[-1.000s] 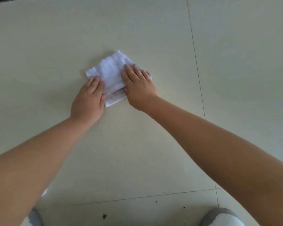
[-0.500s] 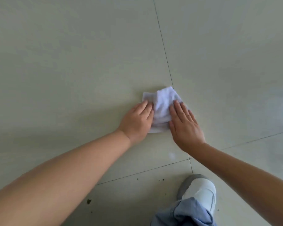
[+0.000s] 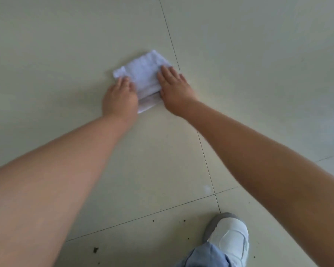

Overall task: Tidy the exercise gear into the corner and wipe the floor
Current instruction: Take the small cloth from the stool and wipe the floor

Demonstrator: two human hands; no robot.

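Note:
A folded white cloth (image 3: 144, 74) lies flat on the pale tiled floor (image 3: 66, 45), just left of a tile joint. My left hand (image 3: 121, 97) presses on the cloth's near left part with straight fingers. My right hand (image 3: 175, 87) presses flat on its right edge, fingers stretched forward. Both arms reach out from the bottom of the view. No exercise gear is in sight.
My right foot in a white and grey shoe (image 3: 228, 236) with a blue trouser cuff (image 3: 202, 257) stands at the bottom right. Dark specks of dirt (image 3: 95, 249) dot the near tile. Tile joints cross near the shoe.
Both hands have slid the cloth forward, away from me and a little to the left of the tile joint; half a second ago it lay nearer my foot, on the joint.

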